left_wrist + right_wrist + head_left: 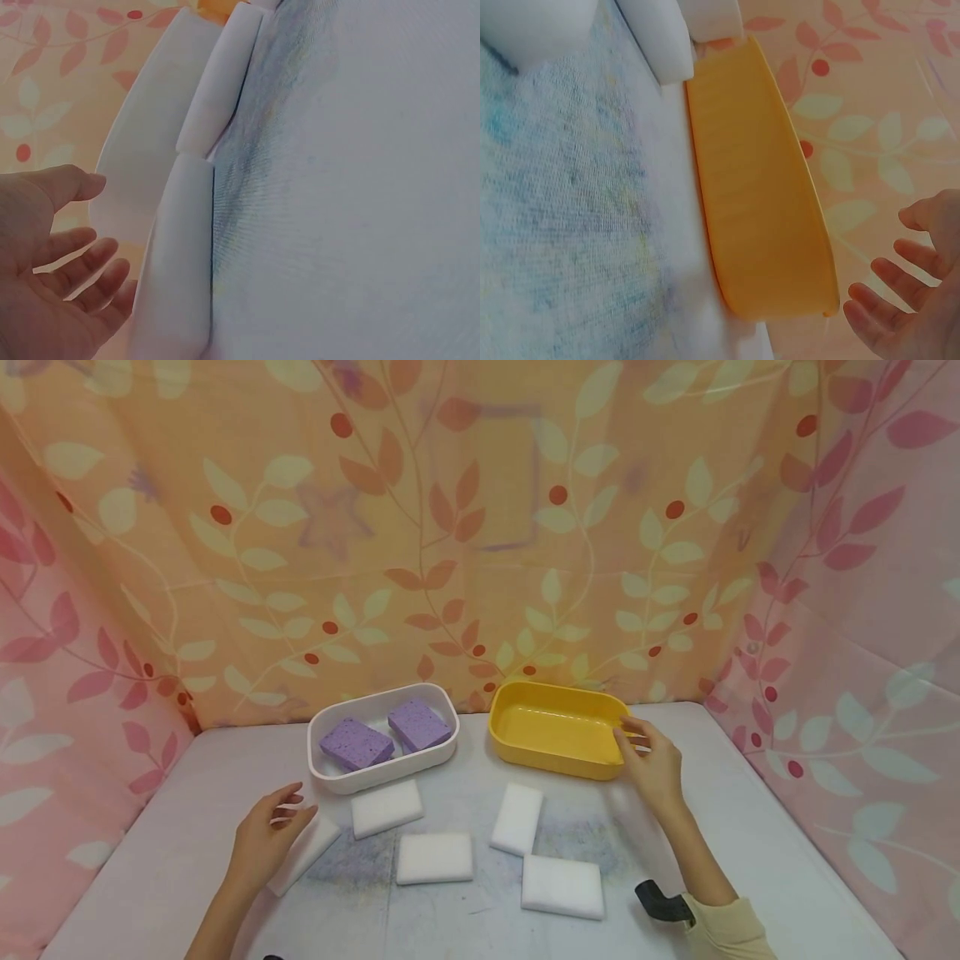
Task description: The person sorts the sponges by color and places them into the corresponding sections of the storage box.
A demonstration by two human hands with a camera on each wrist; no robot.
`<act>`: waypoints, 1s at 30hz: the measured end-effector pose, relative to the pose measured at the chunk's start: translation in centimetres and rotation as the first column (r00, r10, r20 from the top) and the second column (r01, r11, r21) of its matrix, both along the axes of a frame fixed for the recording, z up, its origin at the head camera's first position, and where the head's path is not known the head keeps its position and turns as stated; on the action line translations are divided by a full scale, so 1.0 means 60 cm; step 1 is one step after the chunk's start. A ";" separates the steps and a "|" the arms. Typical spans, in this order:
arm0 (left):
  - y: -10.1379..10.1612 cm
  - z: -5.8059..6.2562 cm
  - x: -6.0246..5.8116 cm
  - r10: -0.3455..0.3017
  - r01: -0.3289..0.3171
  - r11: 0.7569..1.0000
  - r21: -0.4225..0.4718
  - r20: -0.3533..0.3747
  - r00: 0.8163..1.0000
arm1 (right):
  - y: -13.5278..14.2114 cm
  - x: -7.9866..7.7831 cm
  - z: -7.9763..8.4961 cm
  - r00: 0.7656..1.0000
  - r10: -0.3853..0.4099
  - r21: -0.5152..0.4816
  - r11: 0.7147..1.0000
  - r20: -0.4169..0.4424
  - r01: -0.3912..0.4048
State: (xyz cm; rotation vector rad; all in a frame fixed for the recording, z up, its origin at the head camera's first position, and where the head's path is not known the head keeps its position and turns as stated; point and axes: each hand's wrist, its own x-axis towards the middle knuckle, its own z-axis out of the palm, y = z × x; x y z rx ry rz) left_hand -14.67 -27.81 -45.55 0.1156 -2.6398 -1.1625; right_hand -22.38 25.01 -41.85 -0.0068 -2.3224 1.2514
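Observation:
My left hand (264,839) hovers with relaxed fingers over a white sponge (309,856) at the left, partly hiding it. In the left wrist view its fingers hold nothing, and the white tray's wall (146,135) stands beyond the sponge (180,255). Two purple sponges (357,744) lie inside the white tray (405,766). At the right end of the yellow tray (555,763), my right hand (654,768) is held with loosely bent fingers. The right wrist view shows a small gap between these fingers and the yellow wall (761,202). No sponge is visible in the yellow tray.
More white sponges lie before the trays: one (387,808) by the white tray, one (435,858) in the middle, and two (517,818) below the yellow tray. A patterned curtain (450,527) encloses the table's (465,927) back and sides. A black piece (663,903) sits at the right wrist.

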 end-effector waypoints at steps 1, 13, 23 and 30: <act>0.000 0.001 0.001 0.000 0.000 1.000 -0.003 0.002 1.000 | 0.003 -0.001 -0.001 1.000 -0.004 -0.003 1.000 0.003 0.004; -0.005 -0.012 0.007 -0.030 0.029 0.998 -0.052 -0.019 0.999 | 0.029 -0.013 -0.021 0.997 -0.037 -0.045 0.998 0.067 0.040; -0.014 -0.009 0.006 -0.083 0.092 0.991 -0.093 0.098 0.992 | 0.044 -0.021 -0.042 0.992 -0.032 -0.087 0.995 0.119 0.043; -0.019 -0.004 0.006 -0.122 0.137 0.987 -0.083 0.168 0.978 | 0.050 -0.025 -0.060 0.990 -0.041 -0.088 0.995 0.137 0.054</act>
